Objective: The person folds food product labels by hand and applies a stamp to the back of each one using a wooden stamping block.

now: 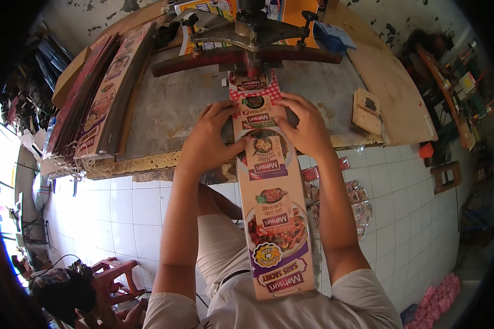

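Observation:
A long tan cardboard strip (269,192), printed with food pictures and a red checked band, runs from under the press toward my body. Its near end reaches my shirt, past the table's edge. My left hand (211,137) grips the strip's left edge, fingers curled on the side and thumb on top. On the opposite edge, my right hand (306,125) holds the strip with its thumb across the printed face. Just beyond my fingers stands a dark metal press (250,35) with a red crossbar (203,61). The strip's far end is hidden beneath it.
Tall stacks of similar printed strips (112,90) lie on the left of the metal-topped table (167,90). A wooden block (366,112) rests at the right. Packets (358,205) lie on the tiled floor. At lower left, a person (60,293) is beside a red stool (116,279).

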`<state>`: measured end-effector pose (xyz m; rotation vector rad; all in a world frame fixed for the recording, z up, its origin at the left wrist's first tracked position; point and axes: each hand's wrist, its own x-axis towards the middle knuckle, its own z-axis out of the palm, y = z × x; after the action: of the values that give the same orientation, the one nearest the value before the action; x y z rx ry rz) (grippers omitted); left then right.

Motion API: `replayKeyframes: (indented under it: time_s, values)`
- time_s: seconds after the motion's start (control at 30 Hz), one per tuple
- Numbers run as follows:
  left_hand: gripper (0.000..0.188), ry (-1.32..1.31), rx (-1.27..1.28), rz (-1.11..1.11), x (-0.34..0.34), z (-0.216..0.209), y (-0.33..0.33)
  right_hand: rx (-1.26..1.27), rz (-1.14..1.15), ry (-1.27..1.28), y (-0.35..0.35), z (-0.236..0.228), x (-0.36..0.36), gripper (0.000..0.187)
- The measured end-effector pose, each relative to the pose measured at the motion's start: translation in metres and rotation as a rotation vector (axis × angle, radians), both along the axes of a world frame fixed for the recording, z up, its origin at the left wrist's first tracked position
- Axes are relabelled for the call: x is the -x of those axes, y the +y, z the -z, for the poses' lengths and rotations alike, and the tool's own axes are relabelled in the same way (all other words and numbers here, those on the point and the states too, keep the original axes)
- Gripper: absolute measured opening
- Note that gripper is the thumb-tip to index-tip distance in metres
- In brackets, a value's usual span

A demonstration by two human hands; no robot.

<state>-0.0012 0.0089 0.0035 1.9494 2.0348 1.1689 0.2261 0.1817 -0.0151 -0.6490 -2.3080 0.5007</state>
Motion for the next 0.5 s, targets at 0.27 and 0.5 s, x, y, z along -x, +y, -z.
replayKeyframes:
  time_s: [0.27, 0.5]
  values:
    - [0.07, 0.057, 0.036, -0.016, -0.0035, -0.0062, -0.0006, 0.017, 0.005, -0.011, 0.0034, 0.0012, -0.0015, 0.041]
    - [0.072, 0.046, 0.031, -0.018, -0.0042, -0.0035, -0.0016, 0.036, 0.003, 0.0, 0.0017, 0.001, -0.0016, 0.04]
